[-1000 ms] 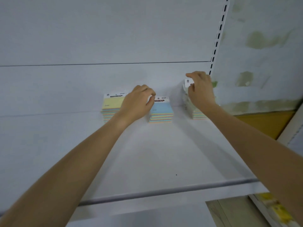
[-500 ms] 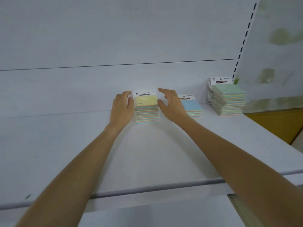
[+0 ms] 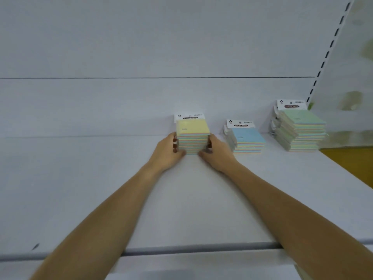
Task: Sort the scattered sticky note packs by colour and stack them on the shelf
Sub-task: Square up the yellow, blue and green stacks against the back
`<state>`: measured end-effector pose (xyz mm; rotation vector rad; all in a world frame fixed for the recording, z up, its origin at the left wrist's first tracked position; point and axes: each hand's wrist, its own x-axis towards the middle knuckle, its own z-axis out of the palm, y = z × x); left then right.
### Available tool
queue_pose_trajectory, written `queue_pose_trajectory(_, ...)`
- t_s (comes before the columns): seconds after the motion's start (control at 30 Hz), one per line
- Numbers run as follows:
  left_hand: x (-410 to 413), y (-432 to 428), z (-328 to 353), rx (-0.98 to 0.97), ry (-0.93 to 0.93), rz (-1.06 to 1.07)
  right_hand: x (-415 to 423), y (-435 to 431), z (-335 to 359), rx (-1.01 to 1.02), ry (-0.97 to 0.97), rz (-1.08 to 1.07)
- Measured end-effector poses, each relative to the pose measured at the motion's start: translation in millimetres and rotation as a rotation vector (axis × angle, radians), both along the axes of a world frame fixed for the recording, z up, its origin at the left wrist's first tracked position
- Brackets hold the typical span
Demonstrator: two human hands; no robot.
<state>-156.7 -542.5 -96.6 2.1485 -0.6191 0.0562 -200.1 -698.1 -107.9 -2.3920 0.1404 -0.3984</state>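
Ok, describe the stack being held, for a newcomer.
Three stacks stand at the back of the white shelf. The yellow-topped stack is leftmost, gripped by the left hand and right hand. Its neighbours, the blue-topped stack and green-topped stack, are untouched.

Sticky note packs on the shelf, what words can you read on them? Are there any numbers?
"STICKY NOTE": banner on the top card of the yellow stack.
"STICKY NOTE": banner on the top card of the blue stack.
"STICKY NOTE": banner on the top card of the green stack.
The small logos and fine print beside each banner are too small and blurred to read. No numbers can be made out.
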Motion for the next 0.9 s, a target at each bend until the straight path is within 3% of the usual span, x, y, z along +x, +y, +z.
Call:
queue_pose_trajectory(0.17,0.8,-0.5,-2.7,0.012,-0.044,-0.024,4.2,0.8,-2.8,-0.007,0.003,0.006)
queue_pose_trajectory(0.3,0.7,-5.3,-1.6,-0.031,-0.086,0.077,-1.4,4.1,3.3,0.103,-0.140,-0.051)
queue_pose_trajectory(0.47,-0.9,-11.3,1.0,-0.047,-0.130,0.116,-4.6,8.8,6.7,0.026,-0.255,-0.031)
queue_pose_trajectory(0.67,-8.7,-14.1,6.4,-0.159,-0.099,0.133,0.5,7.8,7.0,0.059,-0.246,-0.034)
queue_pose_trajectory(0.9,-1.7,-8.9,2.5,-0.045,-0.140,0.095,-0.6,7.3,4.0,0.132,-0.190,-0.031)
